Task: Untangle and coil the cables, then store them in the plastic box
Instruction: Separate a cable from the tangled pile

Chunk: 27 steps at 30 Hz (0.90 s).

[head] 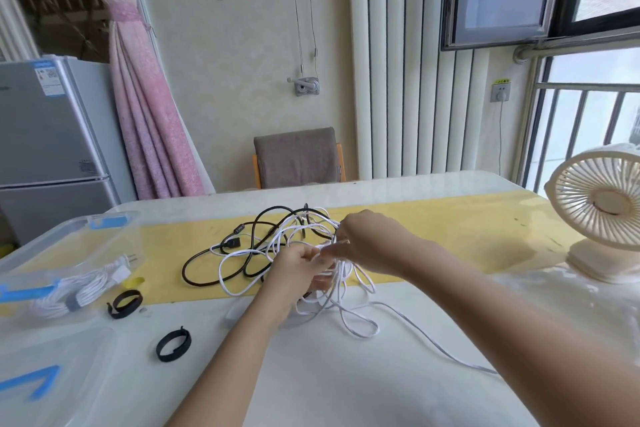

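Note:
A tangle of white cable [349,319] and black cable [207,253] lies mid-table on a yellow strip. My left hand [298,270] grips a bunch of white loops at the tangle's near side. My right hand [367,236] pinches white strands just above and right of it. One white strand trails off toward the near right. A clear plastic box [62,243] with blue latches stands at the left; a coiled white cable [83,288] with a plug, bound by a grey strap, lies inside it.
Two black strap loops [125,303] [173,343] lie on the table near the box. The box lid [52,374] with blue latches sits at the near left. A cream desk fan [602,211] stands at the right edge. A grey chair [298,156] is behind the table.

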Each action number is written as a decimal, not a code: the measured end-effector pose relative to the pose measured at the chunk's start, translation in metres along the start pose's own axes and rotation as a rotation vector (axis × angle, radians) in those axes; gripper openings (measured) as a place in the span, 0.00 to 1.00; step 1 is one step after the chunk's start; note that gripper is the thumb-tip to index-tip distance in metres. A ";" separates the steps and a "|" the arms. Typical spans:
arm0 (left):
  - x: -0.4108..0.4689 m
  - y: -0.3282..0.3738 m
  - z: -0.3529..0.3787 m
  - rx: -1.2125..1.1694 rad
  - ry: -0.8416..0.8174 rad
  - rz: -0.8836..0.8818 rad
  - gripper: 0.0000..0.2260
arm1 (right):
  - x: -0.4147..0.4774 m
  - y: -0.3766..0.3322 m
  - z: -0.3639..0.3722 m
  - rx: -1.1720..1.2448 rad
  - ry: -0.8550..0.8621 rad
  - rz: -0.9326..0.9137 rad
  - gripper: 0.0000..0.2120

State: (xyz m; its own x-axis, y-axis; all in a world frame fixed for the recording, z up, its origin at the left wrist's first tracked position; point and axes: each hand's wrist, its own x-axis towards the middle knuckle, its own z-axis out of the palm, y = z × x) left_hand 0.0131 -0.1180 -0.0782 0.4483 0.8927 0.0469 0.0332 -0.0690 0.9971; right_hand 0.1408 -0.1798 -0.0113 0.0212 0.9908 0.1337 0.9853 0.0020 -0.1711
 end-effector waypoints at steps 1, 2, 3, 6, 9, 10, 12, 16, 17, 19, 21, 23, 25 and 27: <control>-0.001 0.001 -0.001 -0.033 -0.072 -0.022 0.07 | 0.000 -0.001 -0.003 0.036 0.036 -0.014 0.19; -0.002 0.001 -0.002 -0.030 -0.130 -0.028 0.08 | 0.000 -0.002 -0.006 0.072 0.084 -0.037 0.18; -0.002 0.000 -0.002 0.010 -0.162 -0.020 0.10 | 0.000 -0.003 -0.010 0.110 0.132 -0.068 0.18; 0.004 -0.009 0.000 0.322 -0.169 0.085 0.12 | -0.006 -0.012 -0.033 0.298 0.267 -0.223 0.19; 0.011 -0.013 0.002 0.430 -0.156 0.144 0.13 | -0.010 -0.016 -0.069 0.519 0.425 -0.297 0.18; 0.013 -0.013 0.001 0.448 -0.112 0.158 0.13 | -0.013 -0.014 -0.082 0.617 0.482 -0.305 0.18; 0.017 -0.015 -0.001 0.474 -0.032 0.188 0.11 | -0.022 -0.007 -0.108 0.842 0.605 -0.328 0.19; 0.021 -0.017 -0.004 0.343 0.127 0.211 0.08 | -0.050 0.025 -0.146 1.167 0.813 -0.221 0.18; 0.021 -0.016 -0.007 0.231 0.162 0.177 0.09 | -0.054 0.034 -0.150 1.117 0.828 -0.136 0.18; 0.022 -0.015 -0.012 -0.050 0.193 0.090 0.15 | -0.054 0.054 -0.147 0.825 0.780 0.097 0.18; 0.020 -0.013 -0.015 -0.210 0.198 0.069 0.18 | -0.043 0.072 -0.130 0.425 0.634 0.321 0.16; 0.017 -0.009 -0.011 -0.160 0.226 0.143 0.17 | -0.027 0.087 -0.107 0.162 0.445 0.441 0.13; 0.013 -0.006 -0.008 0.000 0.305 0.270 0.16 | -0.015 0.087 -0.083 0.032 0.284 0.487 0.10; 0.009 -0.004 -0.006 0.128 0.371 0.399 0.17 | -0.005 0.076 -0.061 -0.031 0.193 0.407 0.14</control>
State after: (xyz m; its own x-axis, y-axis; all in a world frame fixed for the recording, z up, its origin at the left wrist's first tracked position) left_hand 0.0115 -0.1070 -0.0809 0.1041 0.8816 0.4603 0.0436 -0.4664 0.8835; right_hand 0.2259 -0.1926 0.0344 0.4360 0.8668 0.2420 0.8949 -0.3892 -0.2185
